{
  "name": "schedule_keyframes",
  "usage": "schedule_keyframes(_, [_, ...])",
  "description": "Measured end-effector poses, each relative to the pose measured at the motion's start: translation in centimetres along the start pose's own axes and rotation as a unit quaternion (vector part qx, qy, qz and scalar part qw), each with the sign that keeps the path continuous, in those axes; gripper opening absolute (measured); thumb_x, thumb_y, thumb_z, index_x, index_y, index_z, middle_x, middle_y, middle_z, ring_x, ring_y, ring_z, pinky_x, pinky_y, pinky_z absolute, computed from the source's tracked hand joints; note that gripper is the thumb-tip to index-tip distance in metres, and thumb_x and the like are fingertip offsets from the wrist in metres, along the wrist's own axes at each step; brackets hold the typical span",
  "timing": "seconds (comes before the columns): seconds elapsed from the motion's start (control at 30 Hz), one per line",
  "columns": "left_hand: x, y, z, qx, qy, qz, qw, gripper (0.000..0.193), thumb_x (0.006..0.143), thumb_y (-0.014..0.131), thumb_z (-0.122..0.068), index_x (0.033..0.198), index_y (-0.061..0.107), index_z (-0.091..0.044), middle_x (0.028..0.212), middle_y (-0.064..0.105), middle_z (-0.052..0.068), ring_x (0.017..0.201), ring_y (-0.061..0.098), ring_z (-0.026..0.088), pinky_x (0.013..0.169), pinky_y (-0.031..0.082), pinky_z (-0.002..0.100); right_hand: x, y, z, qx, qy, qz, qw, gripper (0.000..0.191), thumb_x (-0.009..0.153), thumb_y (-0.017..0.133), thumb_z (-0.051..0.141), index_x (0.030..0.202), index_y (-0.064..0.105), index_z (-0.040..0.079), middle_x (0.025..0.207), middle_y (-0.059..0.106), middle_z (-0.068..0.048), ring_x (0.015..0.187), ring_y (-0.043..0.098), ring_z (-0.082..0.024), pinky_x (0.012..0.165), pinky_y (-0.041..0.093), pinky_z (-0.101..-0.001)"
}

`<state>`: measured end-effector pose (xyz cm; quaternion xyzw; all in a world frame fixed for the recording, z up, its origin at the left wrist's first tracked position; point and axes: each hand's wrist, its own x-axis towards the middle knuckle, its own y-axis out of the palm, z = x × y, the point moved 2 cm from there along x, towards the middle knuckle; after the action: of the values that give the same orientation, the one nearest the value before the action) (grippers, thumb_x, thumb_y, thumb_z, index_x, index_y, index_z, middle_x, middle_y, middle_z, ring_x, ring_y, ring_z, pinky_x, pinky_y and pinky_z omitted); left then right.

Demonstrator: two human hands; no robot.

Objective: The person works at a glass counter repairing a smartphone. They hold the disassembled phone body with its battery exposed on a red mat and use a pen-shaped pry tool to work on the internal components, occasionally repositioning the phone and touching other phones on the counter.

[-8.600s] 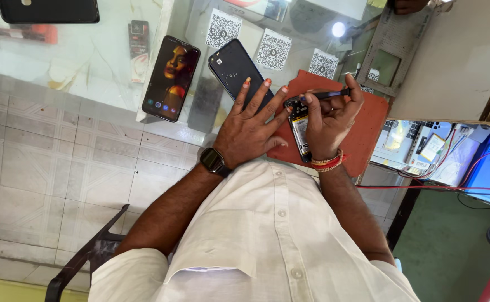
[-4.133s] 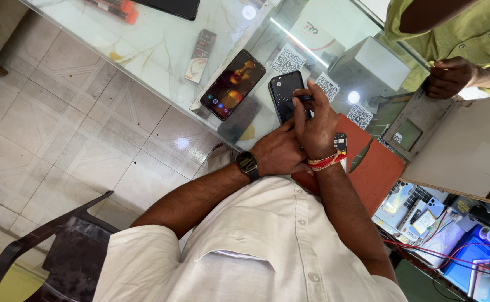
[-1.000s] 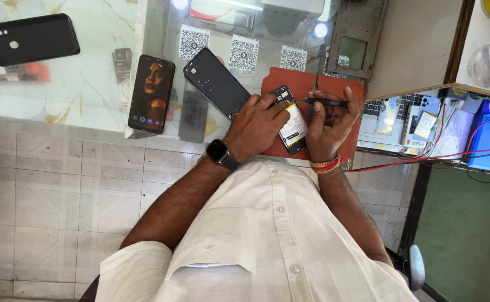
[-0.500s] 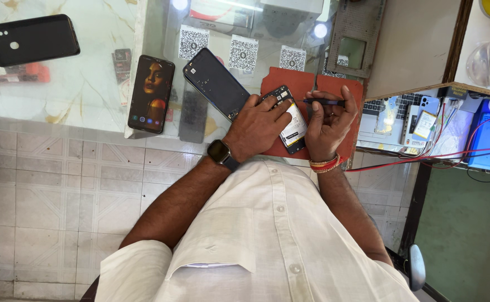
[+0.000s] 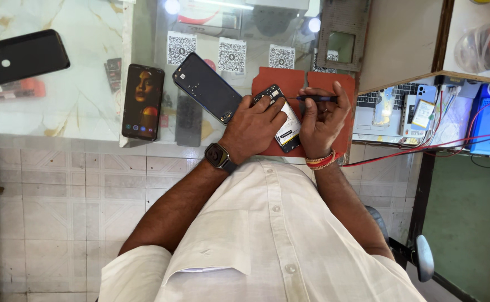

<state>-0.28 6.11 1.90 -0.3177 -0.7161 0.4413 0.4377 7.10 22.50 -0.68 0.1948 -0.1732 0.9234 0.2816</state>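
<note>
Opened phone (image 5: 283, 118) lies on mat (image 5: 295, 79) on the glass counter (image 5: 88, 112), left hand (image 5: 250, 126) on its left side, right hand (image 5: 322, 120) with tool (image 5: 315, 98) on its right; detached back cover (image 5: 206, 87), lit phone (image 5: 142, 101) and another phone (image 5: 22, 56) lie progressively further left.

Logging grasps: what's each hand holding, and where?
Left hand pins the opened phone by its edge; right hand pinches a dark slim tool mid-shaft.

Perhaps four phones (image 5: 143, 101), three code cards (image 5: 231, 55).
</note>
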Motion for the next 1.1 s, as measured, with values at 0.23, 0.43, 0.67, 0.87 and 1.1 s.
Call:
schedule_keyframes(0.23, [-0.1, 0.15, 0.02, -0.002, -0.003, -0.007, 1.0, 0.019, 0.099, 0.055, -0.022, 0.107, 0.068, -0.01, 0.135, 0.067, 0.01, 0.117, 0.062, 0.024, 0.092, 0.044, 0.044, 0.05, 0.26, -0.06, 0.003, -0.011, 0.006, 1.0, 0.056, 0.11, 0.056, -0.011, 0.155, 0.028, 0.008, 0.124, 0.068, -0.019, 0.116, 0.072, -0.024, 0.099, 0.063, -0.0332])
schedule_keyframes(0.43, [-0.2, 0.48, 0.04, -0.005, -0.006, -0.003, 1.0, 0.019, 0.099, 0.055, -0.021, 0.107, 0.067, -0.009, 0.137, 0.067, 0.011, 0.12, 0.062, 0.025, 0.093, 0.044, 0.045, 0.06, 0.18, -0.14, -0.005, -0.01, 0.013, 1.0, 0.056, 0.11, 0.056, -0.011, 0.155, 0.028, 0.008, 0.124, 0.068, -0.019, 0.116, 0.073, -0.023, 0.1, 0.064, -0.0341])
schedule_keyframes(0.67, [-0.52, 0.3, 0.0, -0.009, -0.002, -0.006, 1.0, 0.019, 0.1, 0.055, -0.021, 0.107, 0.067, -0.008, 0.138, 0.066, 0.013, 0.122, 0.062, 0.028, 0.096, 0.044, 0.046, 0.04, 0.27, -0.2, 0.005, -0.02, 0.028, 0.999, 0.054, 0.112, 0.054, -0.01, 0.156, 0.027, 0.008, 0.126, 0.066, -0.02, 0.119, 0.071, -0.024, 0.102, 0.066, -0.0352])
schedule_keyframes(0.87, [-0.55, 0.2, -0.03, -0.012, 0.001, -0.008, 1.0, 0.02, 0.1, 0.055, -0.02, 0.108, 0.068, -0.008, 0.137, 0.066, 0.014, 0.122, 0.062, 0.029, 0.097, 0.044, 0.046, -0.19, 0.3, 0.01, -0.013, -0.038, 0.024, 0.999, 0.054, 0.111, 0.054, -0.01, 0.155, 0.028, 0.007, 0.125, 0.067, -0.02, 0.117, 0.071, -0.024, 0.101, 0.063, -0.0357])
schedule_keyframes(1.1, [-0.49, 0.49, -0.03, 0.001, 0.001, 0.002, 1.0, 0.018, 0.1, 0.057, -0.021, 0.107, 0.068, -0.008, 0.137, 0.066, 0.015, 0.121, 0.062, 0.029, 0.096, 0.044, 0.046, 0.03, 0.2, 0.18, -0.042, -0.06, 0.028, 0.997, 0.054, 0.111, 0.055, -0.009, 0.154, 0.028, 0.008, 0.125, 0.068, -0.02, 0.117, 0.072, -0.025, 0.099, 0.065, -0.0341])
